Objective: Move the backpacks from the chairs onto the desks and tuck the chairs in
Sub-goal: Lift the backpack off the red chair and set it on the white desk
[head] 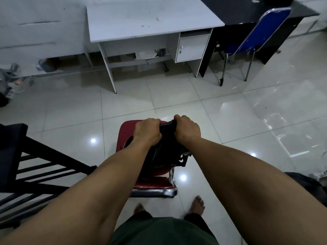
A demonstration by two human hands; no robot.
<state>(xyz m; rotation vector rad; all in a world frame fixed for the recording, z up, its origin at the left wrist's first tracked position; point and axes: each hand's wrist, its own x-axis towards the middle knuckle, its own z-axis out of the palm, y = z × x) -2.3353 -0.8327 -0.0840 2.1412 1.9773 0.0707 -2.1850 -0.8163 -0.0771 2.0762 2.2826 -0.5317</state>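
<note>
While I look down past both forearms, I see my left hand (147,132) and my right hand (186,129) side by side on the top edge of a black backpack (167,147). Fingers of both hands are curled over that edge and clenched on it, the left at the bag's left corner, the right at its right corner. That backpack sits on the seat of a red chair (126,131) with a chrome frame, directly in front of me; my bare feet stand on the tiled floor (177,96) just behind the chair. A strap buckle hangs off the bag's right side above the seat.

Across an open stretch of floor stands a white desk (150,22), its worktop showing a few dark specks, with a small cupboard door under its right end. Touching its right side is a black desk (247,13). A blue chair (254,41) with metal legs stands at the black desk, its seat partly under the worktop and its back tilted toward me.

At my left is a dark slatted rack (40,167). Far left on the floor lies blurred clutter that I cannot identify.
</note>
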